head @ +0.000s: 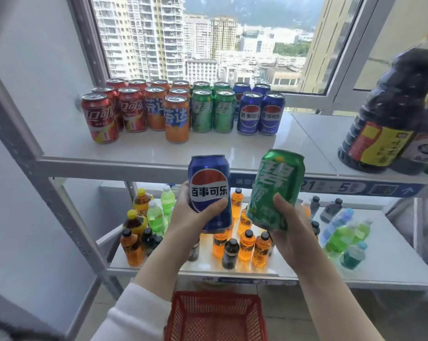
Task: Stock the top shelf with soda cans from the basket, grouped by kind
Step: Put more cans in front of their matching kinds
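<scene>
My left hand (188,215) grips a blue Pepsi can (209,178), upright, just below the front edge of the top shelf (232,150). My right hand (290,225) grips a green Sprite can (278,183), tilted slightly right. On the top shelf stand grouped rows of cans: red cola cans (102,116) at the left, then orange Fanta cans (176,119), green Sprite cans (213,110) and blue Pepsi cans (259,113). The red basket (215,316) sits low in front of me; what it holds is hidden from here.
Large dark sauce bottles (390,114) stand at the shelf's right end. The lower shelf (380,267) holds many small drink bottles, orange, green, yellow and dark. A window (208,38) is behind the cans. A grey shelf upright (48,180) runs along the left.
</scene>
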Action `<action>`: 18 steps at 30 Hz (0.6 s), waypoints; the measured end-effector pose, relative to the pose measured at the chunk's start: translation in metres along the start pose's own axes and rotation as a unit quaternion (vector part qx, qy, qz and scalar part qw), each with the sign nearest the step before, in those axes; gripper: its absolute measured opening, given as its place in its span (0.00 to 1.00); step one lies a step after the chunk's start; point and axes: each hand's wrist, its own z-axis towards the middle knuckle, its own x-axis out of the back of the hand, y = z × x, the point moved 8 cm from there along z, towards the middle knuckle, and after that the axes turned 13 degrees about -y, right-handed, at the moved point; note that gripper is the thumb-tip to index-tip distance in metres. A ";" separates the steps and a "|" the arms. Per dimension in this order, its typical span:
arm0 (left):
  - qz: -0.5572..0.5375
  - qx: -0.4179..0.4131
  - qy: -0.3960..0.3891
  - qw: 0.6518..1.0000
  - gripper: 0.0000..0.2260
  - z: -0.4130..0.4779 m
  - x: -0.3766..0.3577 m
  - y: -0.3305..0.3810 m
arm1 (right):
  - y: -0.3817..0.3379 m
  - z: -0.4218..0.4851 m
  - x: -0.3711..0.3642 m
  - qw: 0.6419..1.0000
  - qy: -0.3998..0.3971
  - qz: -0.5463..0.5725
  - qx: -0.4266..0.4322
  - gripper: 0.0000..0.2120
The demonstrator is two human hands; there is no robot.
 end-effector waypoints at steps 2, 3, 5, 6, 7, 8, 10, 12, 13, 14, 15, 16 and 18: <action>-0.007 -0.002 -0.004 1.000 0.22 0.006 0.004 0.001 | -0.005 0.007 0.001 0.999 0.004 -0.030 0.010 0.46; -0.008 -0.002 -0.005 1.000 0.23 0.009 0.007 0.001 | -0.006 0.010 0.002 0.999 0.008 -0.043 0.012 0.45; -0.001 -0.003 -0.008 1.000 0.25 0.015 0.012 0.001 | -0.005 0.017 0.005 0.998 0.017 -0.065 0.009 0.45; 0.004 -0.004 -0.009 1.000 0.24 0.019 0.013 0.001 | -0.006 0.020 0.006 0.997 0.022 -0.078 0.008 0.45; 0.007 -0.006 -0.010 1.000 0.23 0.022 0.015 0.002 | -0.007 0.024 0.008 0.996 0.025 -0.091 0.009 0.45; 0.009 -0.007 -0.010 1.000 0.22 0.026 0.016 0.003 | -0.009 0.027 0.010 0.994 0.028 -0.102 0.011 0.45; 0.014 -0.007 -0.010 1.000 0.21 0.035 0.018 0.004 | -0.014 0.037 0.014 0.992 0.033 -0.119 0.021 0.44; 0.019 -0.009 -0.008 1.000 0.22 0.043 0.019 0.006 | -0.022 0.050 0.020 0.990 0.042 -0.134 0.025 0.41; 0.020 -0.011 -0.004 1.000 0.22 0.048 0.021 0.007 | -0.025 0.058 0.024 0.989 0.047 -0.142 0.023 0.38; 0.021 -0.012 0.000 1.000 0.20 0.053 0.022 0.007 | -0.028 0.066 0.028 0.987 0.048 -0.149 0.023 0.33; 0.022 -0.013 0.003 1.000 0.19 0.058 0.023 0.007 | -0.031 0.075 0.032 0.986 0.048 -0.158 0.025 0.30; 0.020 -0.014 0.005 1.000 0.19 0.063 0.023 0.008 | -0.034 0.085 0.034 0.984 0.046 -0.169 0.027 0.30; 0.020 -0.016 0.016 1.000 0.21 0.073 0.024 0.008 | -0.039 0.103 0.043 0.980 0.051 -0.190 0.034 0.30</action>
